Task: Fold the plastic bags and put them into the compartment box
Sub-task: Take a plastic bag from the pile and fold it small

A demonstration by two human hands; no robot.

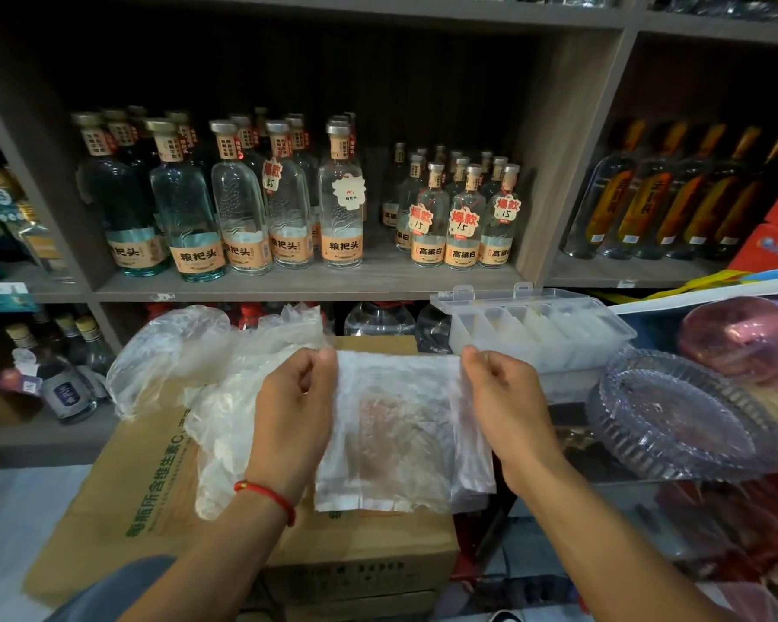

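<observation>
Thin clear plastic bag (pixel 396 424) held stretched flat over a cardboard box (pixel 153 478)

The bag is pinched at its top edge by both hands, the left hand (pixel 295 406) at the top-left corner and the right hand (pixel 501 397) at the top-right, so it's hung like a sheet between them. It's see-through but pretty crinkled and milky, and the brown of the box can be seen through the middle. Just left of it, a heap of loose bags (pixel 189 365) is piled on the box, all puffed and wrinkled. The compartment box (pixel 535 329) is sat behind the right hand, lid open, with whitish folded stuff seen in its slots. A ribbed clear plastic dish (pixel 683 415) is parked to the right. Shelves of bottles (pixel 261 208) are lined up behind it all.
</observation>
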